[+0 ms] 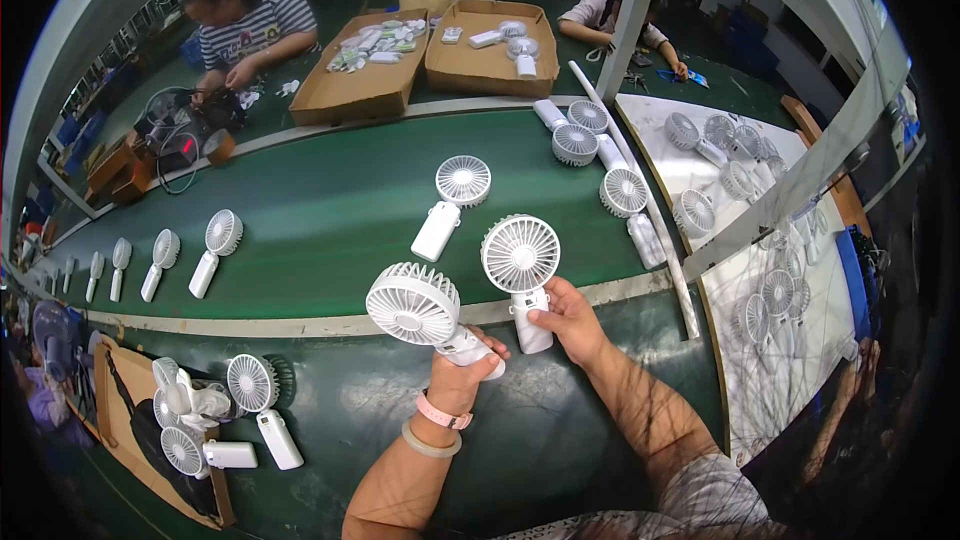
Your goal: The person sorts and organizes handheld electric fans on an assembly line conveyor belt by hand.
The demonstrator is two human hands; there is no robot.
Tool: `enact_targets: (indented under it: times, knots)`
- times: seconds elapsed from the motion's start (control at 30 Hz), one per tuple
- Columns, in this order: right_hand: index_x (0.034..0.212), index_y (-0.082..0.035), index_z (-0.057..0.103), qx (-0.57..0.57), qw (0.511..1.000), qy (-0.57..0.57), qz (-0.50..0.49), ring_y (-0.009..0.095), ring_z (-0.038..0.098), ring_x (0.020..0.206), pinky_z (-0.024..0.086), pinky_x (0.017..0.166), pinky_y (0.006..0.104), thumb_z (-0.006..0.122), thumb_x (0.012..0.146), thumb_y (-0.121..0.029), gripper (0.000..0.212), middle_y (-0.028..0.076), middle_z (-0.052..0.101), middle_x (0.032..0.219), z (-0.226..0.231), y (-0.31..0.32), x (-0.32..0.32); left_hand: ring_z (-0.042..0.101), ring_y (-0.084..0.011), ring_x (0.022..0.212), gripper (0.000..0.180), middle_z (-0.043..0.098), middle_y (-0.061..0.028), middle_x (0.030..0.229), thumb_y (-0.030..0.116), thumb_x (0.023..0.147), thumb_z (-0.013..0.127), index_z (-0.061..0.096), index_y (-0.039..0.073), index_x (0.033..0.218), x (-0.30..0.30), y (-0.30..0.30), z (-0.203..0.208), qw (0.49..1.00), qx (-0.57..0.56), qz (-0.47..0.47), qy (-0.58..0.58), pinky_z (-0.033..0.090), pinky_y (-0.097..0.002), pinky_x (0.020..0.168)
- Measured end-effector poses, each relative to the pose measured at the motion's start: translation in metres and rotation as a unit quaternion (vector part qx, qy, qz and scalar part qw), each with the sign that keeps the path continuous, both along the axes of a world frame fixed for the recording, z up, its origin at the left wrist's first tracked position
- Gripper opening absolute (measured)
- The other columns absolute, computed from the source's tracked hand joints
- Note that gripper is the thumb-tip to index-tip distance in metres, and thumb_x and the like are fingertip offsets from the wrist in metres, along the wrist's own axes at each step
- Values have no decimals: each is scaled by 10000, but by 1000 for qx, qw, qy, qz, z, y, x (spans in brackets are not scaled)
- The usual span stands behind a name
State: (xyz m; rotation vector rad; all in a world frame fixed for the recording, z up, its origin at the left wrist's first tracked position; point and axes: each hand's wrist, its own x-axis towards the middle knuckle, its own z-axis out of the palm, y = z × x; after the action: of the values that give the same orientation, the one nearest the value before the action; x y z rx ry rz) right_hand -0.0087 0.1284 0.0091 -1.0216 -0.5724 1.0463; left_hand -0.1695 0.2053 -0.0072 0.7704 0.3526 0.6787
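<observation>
My left hand (462, 368) is closed round the handle of a white handheld fan (412, 304), whose round head tilts up to the left. In my right hand (572, 325) a second white handheld fan (521, 256) stands nearly upright, its grille facing me. The thumb lies on the front of that fan's handle and the fingers are behind it. Both fans are held side by side above the near edge of the green belt. Just beyond them another white fan (436, 232) lies on the belt, touched by neither hand.
More fans lie along the green conveyor belt (330, 190) to the left and against a white rail (640, 180) at right. A cardboard tray (222, 485) with fans sits at lower left. White side tables (740, 300) hold several fans. Two people work beyond cardboard boxes (440, 78).
</observation>
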Motion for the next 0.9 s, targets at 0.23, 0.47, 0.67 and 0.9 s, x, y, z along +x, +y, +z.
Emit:
enact_targets:
  times: [0.23,0.47,0.67,0.9]
  knots:
    - [1216,13,355,0,1000,-14,17,132,531,974,424,848,279,539,778,43,476,86,541,1077,-7,-3,3,538,-218,881,351,494,-60,874,-43,642,653,461,47,922,1,0,4,999,-32,-35,11,498,-415,768]
    - [1142,4,381,6,999,-34,-29,133,538,943,440,815,269,567,776,21,411,80,536,1043,-6,3,-5,503,-248,1035,547,493,-111,1121,25,660,658,430,68,1155,-1,4,-1,999,-25,-43,-4,430,-431,882]
    - [1141,-56,481,47,922,-384,7,176,493,994,439,788,292,584,786,-54,370,63,506,1067,10,-1,-19,505,-266,1043,624,478,-123,1166,136,697,644,355,89,1248,-4,10,8,962,-156,-191,-113,436,-450,854]
    - [1098,-64,526,-67,873,-479,-64,227,514,955,448,775,320,557,779,-70,320,112,487,1078,5,65,16,525,-288,1001,684,472,-131,1164,118,645,647,351,155,1260,-10,12,-8,949,-196,-173,-175,470,-457,789]
